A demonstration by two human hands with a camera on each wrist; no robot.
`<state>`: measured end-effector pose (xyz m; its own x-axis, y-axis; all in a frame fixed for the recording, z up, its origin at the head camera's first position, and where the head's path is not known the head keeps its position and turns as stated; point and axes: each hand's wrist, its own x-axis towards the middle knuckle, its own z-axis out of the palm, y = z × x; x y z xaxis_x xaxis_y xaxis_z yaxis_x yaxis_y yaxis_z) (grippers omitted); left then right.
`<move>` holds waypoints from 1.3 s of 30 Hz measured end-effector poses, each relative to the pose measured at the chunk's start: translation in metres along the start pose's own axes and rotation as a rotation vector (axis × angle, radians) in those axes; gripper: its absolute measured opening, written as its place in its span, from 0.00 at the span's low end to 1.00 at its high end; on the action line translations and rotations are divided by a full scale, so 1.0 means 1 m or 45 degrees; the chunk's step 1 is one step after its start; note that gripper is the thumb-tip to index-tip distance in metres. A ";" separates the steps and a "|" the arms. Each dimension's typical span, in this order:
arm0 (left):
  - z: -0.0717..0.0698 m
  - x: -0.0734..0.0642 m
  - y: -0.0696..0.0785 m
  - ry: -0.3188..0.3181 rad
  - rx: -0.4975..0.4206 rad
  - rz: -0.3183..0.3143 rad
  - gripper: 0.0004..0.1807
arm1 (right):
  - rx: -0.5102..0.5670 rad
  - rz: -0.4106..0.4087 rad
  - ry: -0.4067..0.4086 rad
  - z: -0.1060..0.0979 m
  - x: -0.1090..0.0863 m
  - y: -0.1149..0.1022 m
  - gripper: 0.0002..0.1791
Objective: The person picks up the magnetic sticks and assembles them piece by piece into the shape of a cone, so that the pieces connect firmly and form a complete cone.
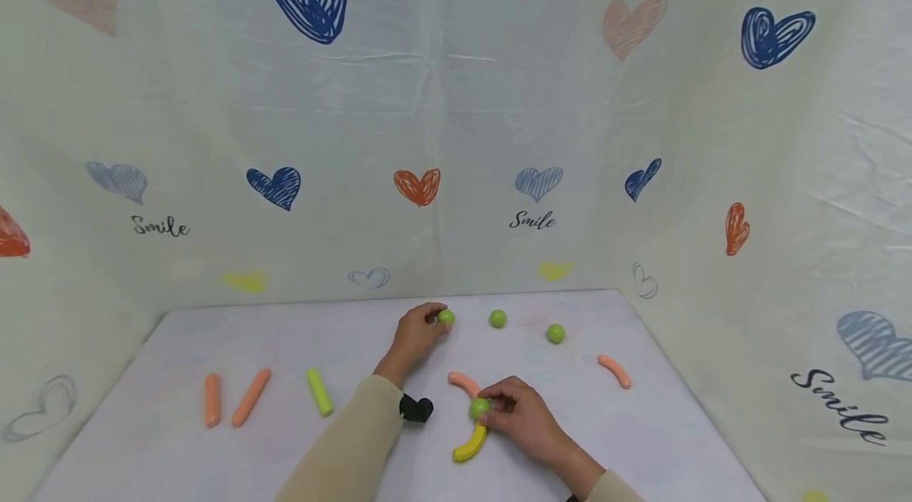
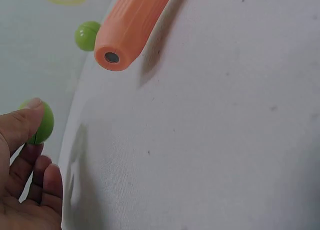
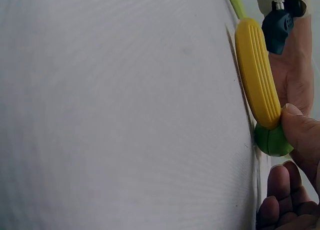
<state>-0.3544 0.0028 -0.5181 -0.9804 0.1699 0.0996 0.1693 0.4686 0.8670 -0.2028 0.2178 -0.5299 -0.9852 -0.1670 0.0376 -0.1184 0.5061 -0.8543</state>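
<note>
Near the back edge of the table, my left hand pinches a green ball between thumb and fingers; the left wrist view shows the ball under the thumb. My right hand pinches another green ball at the table's middle. One end of a yellow curved stick meets that ball; in the right wrist view the stick is ribbed. An orange curved stick lies on the ball's far side, its nearer end partly hidden by my right fingers. A round metal piece sits in its end.
Two more green balls lie at the back right. Farther right is a short orange curved stick. On the left lie two orange straight sticks and a yellow-green stick. A heart-printed cloth hangs behind.
</note>
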 end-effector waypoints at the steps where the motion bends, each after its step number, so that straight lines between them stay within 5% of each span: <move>1: -0.002 -0.003 0.000 0.002 -0.009 0.005 0.20 | 0.006 0.002 -0.002 0.000 0.000 0.000 0.16; 9: -0.016 -0.025 -0.003 0.007 -0.040 0.049 0.20 | 0.007 0.024 0.007 -0.001 0.002 -0.003 0.16; 16: -0.025 -0.043 -0.008 -0.033 -0.118 -0.004 0.19 | 0.001 0.032 0.003 0.000 0.004 -0.004 0.16; 29: -0.030 -0.081 -0.017 -0.139 0.044 0.101 0.20 | -0.045 -0.006 0.048 0.000 0.001 0.001 0.15; 39: -0.026 -0.094 -0.014 -0.145 0.095 0.111 0.19 | -0.030 0.028 0.031 0.002 -0.001 -0.002 0.15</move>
<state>-0.2674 -0.0425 -0.5269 -0.9446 0.3080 0.1129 0.2642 0.5101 0.8186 -0.2015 0.2151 -0.5290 -0.9903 -0.1355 0.0319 -0.0996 0.5290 -0.8428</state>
